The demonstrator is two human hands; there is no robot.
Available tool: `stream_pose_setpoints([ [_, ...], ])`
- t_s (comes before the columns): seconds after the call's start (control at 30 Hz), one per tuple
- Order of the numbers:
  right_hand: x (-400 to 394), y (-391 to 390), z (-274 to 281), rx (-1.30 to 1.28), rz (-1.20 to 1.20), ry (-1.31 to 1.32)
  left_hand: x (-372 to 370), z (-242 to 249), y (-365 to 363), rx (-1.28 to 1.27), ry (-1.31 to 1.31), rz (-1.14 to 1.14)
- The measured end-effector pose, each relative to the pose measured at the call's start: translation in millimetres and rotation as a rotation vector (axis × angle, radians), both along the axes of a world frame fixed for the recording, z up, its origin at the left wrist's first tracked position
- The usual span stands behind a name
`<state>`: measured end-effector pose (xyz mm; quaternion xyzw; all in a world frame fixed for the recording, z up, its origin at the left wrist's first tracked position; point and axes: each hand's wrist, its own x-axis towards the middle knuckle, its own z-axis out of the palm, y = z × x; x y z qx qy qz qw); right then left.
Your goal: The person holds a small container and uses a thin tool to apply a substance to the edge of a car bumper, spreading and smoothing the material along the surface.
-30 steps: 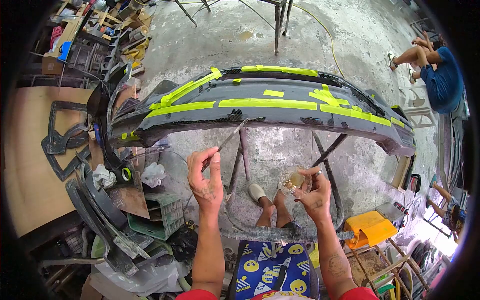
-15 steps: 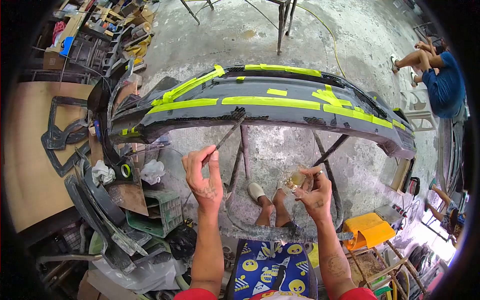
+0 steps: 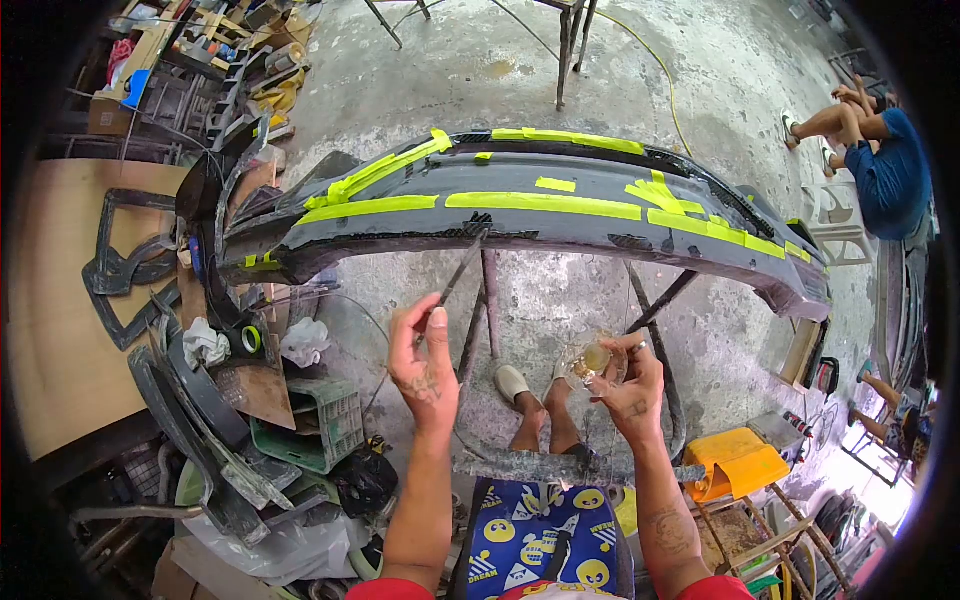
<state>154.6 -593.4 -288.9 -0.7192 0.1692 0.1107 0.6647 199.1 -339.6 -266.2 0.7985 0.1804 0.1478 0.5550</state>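
A thin dark brush-like stick [image 3: 460, 272] is pinched in my left hand [image 3: 424, 362], its far tip at the lower edge of a long grey bumper [image 3: 560, 225]. Yellow-green tape strips [image 3: 540, 206] run along the bumper, and dark patches show near the stick's tip. Right of centre, my right hand [image 3: 632, 380] grips a small clear cup [image 3: 594, 360] with yellowish contents, below the bumper and apart from it.
Dark metal stand legs [image 3: 655, 345] are under the bumper. A green crate [image 3: 318, 428], black curved parts [image 3: 200, 440] and a wooden board [image 3: 60, 300] lie left. An orange container [image 3: 742, 462] stands right. A seated person in blue [image 3: 888, 175] is at the upper right.
My left hand has shifted slightly right and down, and the stick stands a little steeper with its tip still at the bumper's lower edge. My right hand has hardly moved.
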Motion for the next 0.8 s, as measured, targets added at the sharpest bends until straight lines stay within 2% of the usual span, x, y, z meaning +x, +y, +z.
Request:
stream_pose_setpoints([
  [0.03,0.4,-0.1,0.9,0.0,0.0,0.0,-1.1,0.5,-7.6,-0.128,-0.011,-0.005],
  [0.27,4.0,-0.2,9.8,-0.022,-0.004,-0.006,-5.4,-8.3,-33.0,-0.383,0.088,0.1],
  [0.5,3.1,-5.7,4.5,-0.06,0.01,-0.084,-5.9,-13.3,-43.6,-0.399,0.073,0.099],
  [0.8,3.5,-10.8,3.6,-0.071,0.02,-0.044,-4.8,-16.2,-49.5,-0.4,0.109,0.047],
])
